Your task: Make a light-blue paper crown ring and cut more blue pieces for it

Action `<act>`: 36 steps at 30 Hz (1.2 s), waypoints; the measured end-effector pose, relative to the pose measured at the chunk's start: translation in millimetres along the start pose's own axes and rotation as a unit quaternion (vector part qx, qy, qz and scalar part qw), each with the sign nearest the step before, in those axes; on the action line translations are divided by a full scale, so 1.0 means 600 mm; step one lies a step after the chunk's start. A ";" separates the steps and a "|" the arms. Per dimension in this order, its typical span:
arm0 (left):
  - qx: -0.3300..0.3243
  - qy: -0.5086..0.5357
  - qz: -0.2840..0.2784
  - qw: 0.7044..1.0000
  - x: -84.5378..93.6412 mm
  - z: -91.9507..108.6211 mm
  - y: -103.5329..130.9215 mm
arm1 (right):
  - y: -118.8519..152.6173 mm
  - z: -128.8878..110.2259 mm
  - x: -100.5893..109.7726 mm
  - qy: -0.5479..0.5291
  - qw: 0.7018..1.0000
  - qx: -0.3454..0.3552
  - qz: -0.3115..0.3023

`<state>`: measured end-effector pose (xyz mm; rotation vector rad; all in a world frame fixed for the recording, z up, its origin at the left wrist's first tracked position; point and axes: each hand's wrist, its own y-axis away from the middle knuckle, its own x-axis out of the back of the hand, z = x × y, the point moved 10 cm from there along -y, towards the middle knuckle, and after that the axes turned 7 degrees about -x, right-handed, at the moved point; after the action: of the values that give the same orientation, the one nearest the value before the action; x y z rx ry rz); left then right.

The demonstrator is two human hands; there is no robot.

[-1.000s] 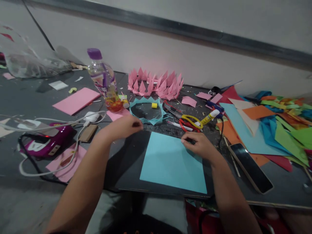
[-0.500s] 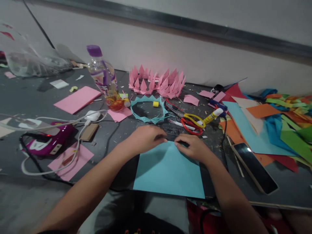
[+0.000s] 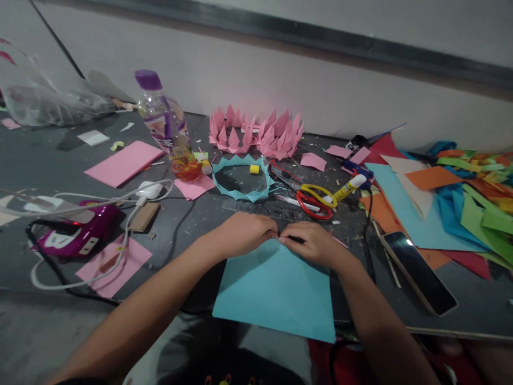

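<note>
Head view, the only one: blue sheet (image 3: 276,294) lies in front of the person on the dark table (image 3: 60,160), near edge toward the body and seeming to reach slightly past the table's rim; left hand (image 3: 250,234) and right hand (image 3: 306,241) meet at the middle of its far edge, fingertips almost touching. Both hands are closed, each pinching paper between thumb and fingers as far as can be judged; exact finger contact is hidden under the knuckles; gripping side by side probably keeps that short stretch of edge under control, the rest of the sheet being left loose.

Beyond the hands: blue crown (image 3: 242,193) sits flat as a ring, yellow cap (image 3: 254,169) inside it; two pink crowns stand farther back by the wall, likely to keep their points from being crushed; scissors (image 3: 315,206) and glue stick (image 3: 348,188) lie just beyond the right hand, presumably for short reach.

Sides: bottle (image 3: 168,133) stands beyond the left hand, on or against a pink scrap (image 3: 196,187); phone (image 3: 419,272) lies right of the right forearm, apparently set aside, leaving the sheet unobstructed.
</note>
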<state>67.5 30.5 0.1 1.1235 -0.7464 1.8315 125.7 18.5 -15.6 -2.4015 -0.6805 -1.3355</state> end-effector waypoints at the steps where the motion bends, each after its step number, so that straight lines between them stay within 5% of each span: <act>1: -0.003 -0.001 0.002 1.000 0.006 -0.004 0.002 | 0.001 0.005 0.005 -0.012 1.000 -0.009 -0.003; 9: 0.058 0.038 0.043 0.997 0.069 -0.065 0.029 | 0.027 0.058 0.072 -0.113 0.987 -0.106 0.047; 12: 0.117 0.037 0.103 0.987 0.104 -0.104 0.056 | 0.057 0.109 0.122 -0.115 0.966 -0.170 0.158; 16: 0.174 0.037 0.238 0.955 0.157 -0.142 0.099 | 0.104 0.171 0.174 -0.151 0.900 -0.250 0.322; 18: 0.160 0.061 0.288 0.942 0.166 -0.139 0.103 | 0.088 0.172 0.154 -0.224 0.900 -0.234 0.291; 23: 0.134 0.105 0.372 0.913 0.162 -0.117 0.092 | 0.019 0.114 0.030 -0.364 0.915 -0.174 0.033; 28: 0.132 0.144 0.434 0.879 0.162 -0.111 0.095 | 0.011 0.115 0.002 -0.427 0.879 -0.206 0.042; 31: 0.122 0.185 0.408 0.886 0.150 -0.107 0.085 | 0.020 0.128 0.027 -0.460 0.852 -0.210 0.133; 36: 0.077 0.333 0.237 0.909 0.087 -0.075 0.042 | 0.056 0.162 0.058 -0.492 0.781 -0.250 0.293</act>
<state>14.1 73.4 27.0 0.3393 -0.4869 2.5184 228.1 45.9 -37.5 -3.2602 0.3302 0.1121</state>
